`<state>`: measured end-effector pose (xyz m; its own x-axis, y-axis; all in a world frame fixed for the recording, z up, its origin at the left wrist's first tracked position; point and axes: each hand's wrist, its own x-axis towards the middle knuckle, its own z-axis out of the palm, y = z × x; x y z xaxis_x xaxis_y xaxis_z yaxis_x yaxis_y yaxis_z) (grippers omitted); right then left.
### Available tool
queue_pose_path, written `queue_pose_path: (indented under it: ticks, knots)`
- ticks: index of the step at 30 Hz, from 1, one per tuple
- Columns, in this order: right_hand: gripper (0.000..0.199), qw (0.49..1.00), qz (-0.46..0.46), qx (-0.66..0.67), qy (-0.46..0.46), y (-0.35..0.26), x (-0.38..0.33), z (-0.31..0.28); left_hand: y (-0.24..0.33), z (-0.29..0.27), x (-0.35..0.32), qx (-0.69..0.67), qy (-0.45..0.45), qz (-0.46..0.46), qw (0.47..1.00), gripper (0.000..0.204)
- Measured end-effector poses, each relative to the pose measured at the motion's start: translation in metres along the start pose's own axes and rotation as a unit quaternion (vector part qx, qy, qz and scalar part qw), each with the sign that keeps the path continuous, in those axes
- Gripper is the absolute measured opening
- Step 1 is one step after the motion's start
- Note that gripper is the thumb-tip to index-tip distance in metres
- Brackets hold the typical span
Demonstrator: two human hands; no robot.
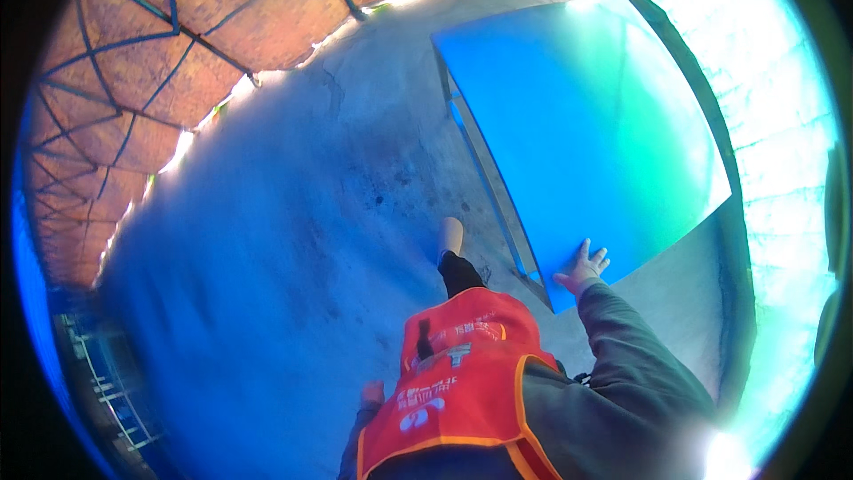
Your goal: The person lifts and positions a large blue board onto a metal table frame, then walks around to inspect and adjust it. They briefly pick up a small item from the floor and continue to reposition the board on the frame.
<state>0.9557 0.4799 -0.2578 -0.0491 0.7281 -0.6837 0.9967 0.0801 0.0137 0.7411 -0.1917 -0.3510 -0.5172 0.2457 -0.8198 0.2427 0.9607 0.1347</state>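
My right hand (584,268) rests flat with spread fingers on the near corner of a large blue tabletop (586,124) that stands on a metal frame. It holds nothing. My left hand (372,392) hangs low beside my red vest, mostly hidden by it, so its fingers cannot be made out. One of my feet (450,236) is stepped forward on the concrete floor (293,240), just left of the table's edge.
A brick wall with dark metal rods (160,44) curves along the upper left. A railing or rack (107,382) sits at the lower left. A bright tiled wall (764,80) runs along the right behind the table.
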Motion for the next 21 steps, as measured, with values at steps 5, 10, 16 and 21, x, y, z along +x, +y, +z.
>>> queue_pose_path:
  ticks: [5, 10, 16, 21]
  knots:
    - [0.14, 0.999, 0.033, -0.012, -0.012, -0.022, 0.024, -0.012, 0.079, -0.176, 0.122, -0.262, 0.143, -0.018, 0.954, 0.037]
    - [0.118, 0.971, 0.183, 0.097, -0.116, -0.103, 0.09, -0.058, 0.155, -0.324, 0.226, -0.315, 0.195, 0.04, 0.928, 0.041]
    - [0.085, 0.977, 0.025, 0.199, -0.073, -0.244, 0.161, -0.125, 0.231, -0.451, 0.309, -0.231, 0.138, 0.055, 0.961, 0.044]
    - [0.08, 0.983, 0.077, 0.16, -0.037, -0.314, 0.194, -0.11, 0.291, -0.569, 0.403, -0.035, 0.054, 0.057, 0.996, 0.049]
